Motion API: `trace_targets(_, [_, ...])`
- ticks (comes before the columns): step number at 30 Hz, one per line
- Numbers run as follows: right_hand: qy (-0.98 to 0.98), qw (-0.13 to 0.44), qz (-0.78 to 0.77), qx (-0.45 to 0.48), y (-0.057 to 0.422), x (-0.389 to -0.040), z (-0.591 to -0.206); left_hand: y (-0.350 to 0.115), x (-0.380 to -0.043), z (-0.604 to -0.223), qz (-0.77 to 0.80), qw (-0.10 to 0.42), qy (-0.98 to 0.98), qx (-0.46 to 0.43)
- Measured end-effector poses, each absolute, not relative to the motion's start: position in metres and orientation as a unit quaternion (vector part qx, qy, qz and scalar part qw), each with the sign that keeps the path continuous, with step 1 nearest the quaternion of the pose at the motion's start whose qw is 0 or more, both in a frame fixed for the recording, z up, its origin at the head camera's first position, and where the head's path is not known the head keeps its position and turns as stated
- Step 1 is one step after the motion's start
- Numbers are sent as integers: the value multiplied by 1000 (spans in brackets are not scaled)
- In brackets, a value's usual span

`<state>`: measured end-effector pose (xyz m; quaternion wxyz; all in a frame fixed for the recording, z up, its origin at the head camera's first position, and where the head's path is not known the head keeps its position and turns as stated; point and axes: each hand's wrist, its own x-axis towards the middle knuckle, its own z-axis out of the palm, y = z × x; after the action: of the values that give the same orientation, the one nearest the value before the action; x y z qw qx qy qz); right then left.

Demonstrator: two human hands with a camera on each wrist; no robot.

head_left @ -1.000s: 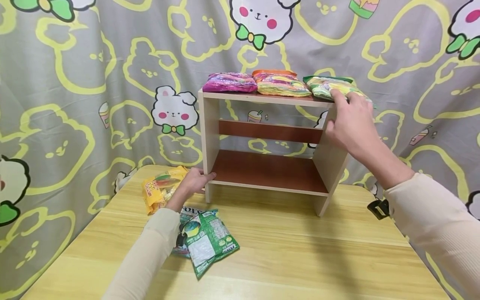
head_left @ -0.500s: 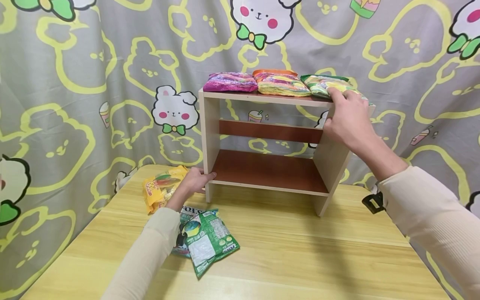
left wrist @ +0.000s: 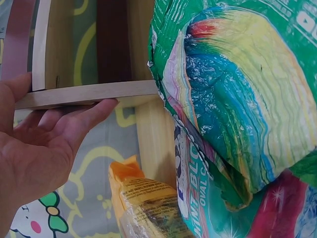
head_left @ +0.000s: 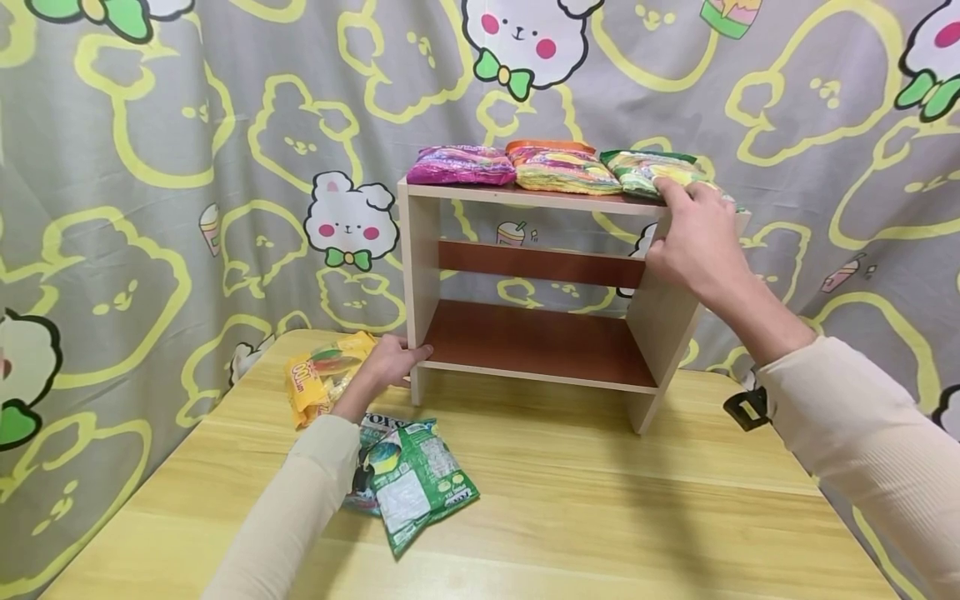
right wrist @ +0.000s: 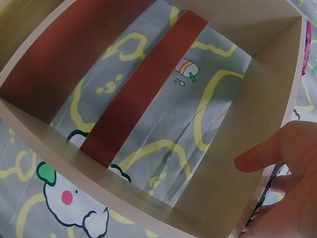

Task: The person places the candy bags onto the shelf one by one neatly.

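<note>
A small wooden shelf (head_left: 525, 342) with pale sides and red-brown boards stands on the table. My left hand (head_left: 390, 360) grips its left side panel low down; in the left wrist view the thumb is on one side and the fingers on the other. My right hand (head_left: 701, 237) is at the top right corner, its fingers touching a green-and-yellow packet (head_left: 647, 171) on the top board. In the right wrist view the thumb lies below that board, its fingertips partly hidden. Left of this packet lie an orange-edged packet (head_left: 562, 169) and a purple packet (head_left: 461, 165).
On the table (head_left: 570, 517), left of the shelf, lie a yellow packet (head_left: 307, 385) and a green packet (head_left: 423, 479). The green one overlaps a teal-and-black packet (head_left: 363, 492). A patterned grey curtain (head_left: 247, 150) hangs behind. A black object (head_left: 747, 408) shows by the right sleeve.
My right hand and the green-and-yellow packet have shifted slightly left along the top board, toward the orange-edged packet. The left hand keeps its hold on the shelf.
</note>
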<state>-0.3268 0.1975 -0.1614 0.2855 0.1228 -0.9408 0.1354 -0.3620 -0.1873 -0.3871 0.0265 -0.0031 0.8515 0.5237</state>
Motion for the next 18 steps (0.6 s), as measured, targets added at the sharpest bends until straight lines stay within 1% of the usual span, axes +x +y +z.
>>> trace_targets(12, [-946,271,136,115,197,-324,-161,-188,-363,-388,523,25,852,0])
trace_targets(18, [-942,277,143,123,200,-324,-166,-188,-363,-388,522,24,853,0])
